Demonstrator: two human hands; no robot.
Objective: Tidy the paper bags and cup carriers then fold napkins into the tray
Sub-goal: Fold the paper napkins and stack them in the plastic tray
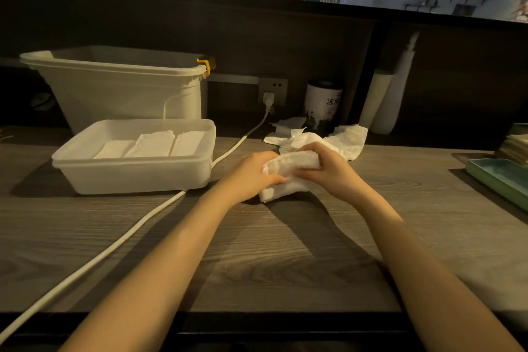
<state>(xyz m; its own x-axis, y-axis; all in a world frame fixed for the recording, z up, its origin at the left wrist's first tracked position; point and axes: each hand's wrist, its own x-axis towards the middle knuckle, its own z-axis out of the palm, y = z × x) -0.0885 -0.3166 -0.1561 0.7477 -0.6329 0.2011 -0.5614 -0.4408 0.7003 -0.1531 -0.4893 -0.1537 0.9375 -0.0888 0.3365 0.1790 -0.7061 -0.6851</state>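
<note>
Two hands: the left hand (251,173) and right hand (325,170) are together, both clamped on one white napkin (288,173) above the wooden counter (285,251), probably mid-fold.
Grip: thumbs pinch opposite ends, which likely keeps the layers aligned.
Tray (137,177): just left of the hands, holding three stacks of folded napkins (151,144), so each fold travels little.
Unfolded napkins (350,138): heaped just behind the hands, within reach.
Cord (114,246): runs alongside the tray.
Tea tin (323,106): behind the heap.
</note>
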